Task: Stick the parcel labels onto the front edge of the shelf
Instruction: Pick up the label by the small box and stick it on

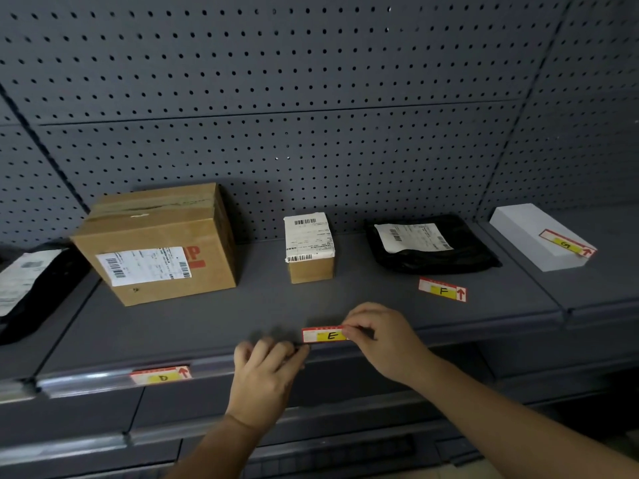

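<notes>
Both hands worked label E (pixel 325 336) at shelf edge (pixel 449 335): our right hand (pixel 380 337) pinched it, left hand (pixel 268 366) fingers curled beneath; D (pixel 162 376) stuck, F (pixel 442 289) and G (pixel 567 244) remained loose.

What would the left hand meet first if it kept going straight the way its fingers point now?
Probably the red-and-yellow paper label marked E at the grey metal shelf's front edge. The left hand points up and right, its fingers at the label's left end; whether they already touch it is unclear.
</notes>
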Motion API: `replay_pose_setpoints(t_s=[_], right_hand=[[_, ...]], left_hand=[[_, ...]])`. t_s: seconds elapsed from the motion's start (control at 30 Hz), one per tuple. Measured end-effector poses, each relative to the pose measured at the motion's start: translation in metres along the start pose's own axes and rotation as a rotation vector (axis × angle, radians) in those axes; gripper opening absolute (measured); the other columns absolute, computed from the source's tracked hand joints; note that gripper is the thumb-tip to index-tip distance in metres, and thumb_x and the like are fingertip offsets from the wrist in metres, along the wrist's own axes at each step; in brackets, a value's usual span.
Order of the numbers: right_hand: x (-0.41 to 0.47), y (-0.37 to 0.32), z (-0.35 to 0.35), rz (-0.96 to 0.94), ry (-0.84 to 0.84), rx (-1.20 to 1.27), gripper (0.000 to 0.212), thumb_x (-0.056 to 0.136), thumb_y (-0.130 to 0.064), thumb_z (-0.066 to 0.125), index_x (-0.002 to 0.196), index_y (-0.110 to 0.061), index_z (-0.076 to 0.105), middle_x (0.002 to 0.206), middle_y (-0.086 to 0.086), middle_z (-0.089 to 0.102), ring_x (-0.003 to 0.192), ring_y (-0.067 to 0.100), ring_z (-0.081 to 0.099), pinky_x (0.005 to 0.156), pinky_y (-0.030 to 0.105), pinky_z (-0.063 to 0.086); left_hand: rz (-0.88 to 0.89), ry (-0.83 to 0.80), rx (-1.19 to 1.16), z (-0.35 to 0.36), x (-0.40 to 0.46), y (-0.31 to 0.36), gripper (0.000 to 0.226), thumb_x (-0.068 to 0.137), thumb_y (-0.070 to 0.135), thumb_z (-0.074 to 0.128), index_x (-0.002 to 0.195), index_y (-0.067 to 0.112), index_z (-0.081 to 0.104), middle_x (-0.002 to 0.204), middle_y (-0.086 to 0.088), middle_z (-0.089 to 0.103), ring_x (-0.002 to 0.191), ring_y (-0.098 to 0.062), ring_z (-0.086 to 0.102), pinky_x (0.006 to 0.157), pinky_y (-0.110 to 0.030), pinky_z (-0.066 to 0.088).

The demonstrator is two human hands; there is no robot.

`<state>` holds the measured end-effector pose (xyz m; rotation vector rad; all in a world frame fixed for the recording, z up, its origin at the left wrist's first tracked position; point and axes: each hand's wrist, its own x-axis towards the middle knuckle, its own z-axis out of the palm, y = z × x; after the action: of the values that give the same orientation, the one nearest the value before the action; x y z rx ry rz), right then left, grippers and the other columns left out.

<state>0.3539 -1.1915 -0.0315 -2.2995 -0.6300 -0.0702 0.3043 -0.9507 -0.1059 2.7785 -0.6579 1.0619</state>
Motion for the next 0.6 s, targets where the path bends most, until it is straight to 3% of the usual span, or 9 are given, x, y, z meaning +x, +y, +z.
replay_pose_setpoints(t_s=[0.27,0.43,0.6], right_hand=[[-0.001,-0.002,0.004,-0.013,-0.045,-0.031,0.013,0.093,-0.027,0.061,0.1,-0.024,0.072,0.096,-0.017,0.056,0.09,0.0,0.055,0.082,0.021,0.048],[0.0,0.001,0.01,-0.04,-0.043,-0.112,0.013,0.095,-0.031,0.058,0.099,-0.026,0.069,0.094,-0.019,0.054,0.091,0.0,0.052,0.084,0.03,0.048],[-0.001,-0.002,0.012,-0.17,-0.047,-0.277,0.024,0.096,-0.037,0.05,0.104,-0.028,0.071,0.1,-0.014,0.057,0.095,0.004,0.048,0.085,0.035,0.042]], left_hand=[[0.047,-0.022,0.013,0.003,-0.003,0.002,0.037,0.072,0.01,0.068,0.108,0.02,0.073,0.101,0.001,0.066,0.094,-0.024,0.048,0.076,-0.039,0.027],[-0.021,-0.066,-0.027,0.001,0.0,0.009,0.037,0.069,0.01,0.077,0.103,0.023,0.072,0.102,0.003,0.064,0.094,-0.022,0.049,0.076,-0.039,0.027],[-0.053,-0.073,-0.065,-0.002,-0.001,0.012,0.036,0.07,0.012,0.073,0.104,0.024,0.071,0.104,0.004,0.058,0.094,-0.021,0.049,0.077,-0.038,0.026]])
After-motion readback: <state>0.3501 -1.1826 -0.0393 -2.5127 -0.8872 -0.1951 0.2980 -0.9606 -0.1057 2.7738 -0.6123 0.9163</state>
